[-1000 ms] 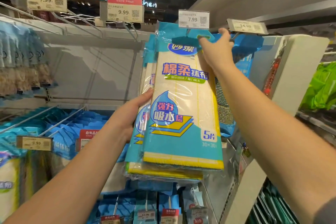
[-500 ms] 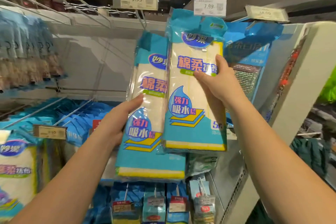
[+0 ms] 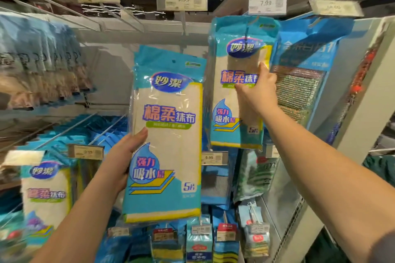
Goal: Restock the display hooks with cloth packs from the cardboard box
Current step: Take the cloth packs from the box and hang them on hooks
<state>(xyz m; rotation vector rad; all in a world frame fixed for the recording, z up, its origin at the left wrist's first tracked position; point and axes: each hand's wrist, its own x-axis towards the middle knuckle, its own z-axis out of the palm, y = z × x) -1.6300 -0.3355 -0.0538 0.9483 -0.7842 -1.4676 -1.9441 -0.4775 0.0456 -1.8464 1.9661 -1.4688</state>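
The left hand (image 3: 119, 162) gripped a glossy plastic cloth pack (image 3: 166, 134) printed "妙潔 棉柔抹布", "5片", held in front of the shelving. The right hand (image 3: 256, 94), fingers curled, held an identical hanging pack (image 3: 235, 126) below a "7.99" price tag (image 3: 267, 3).

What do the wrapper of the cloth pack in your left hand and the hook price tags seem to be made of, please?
Cloth pack wrapper: apparently thin glossy clear plastic film, printed blue; it wrinkles and reflects light. Price tags: seemingly matte printed paper or card, possibly in holders; too blurred to confirm.
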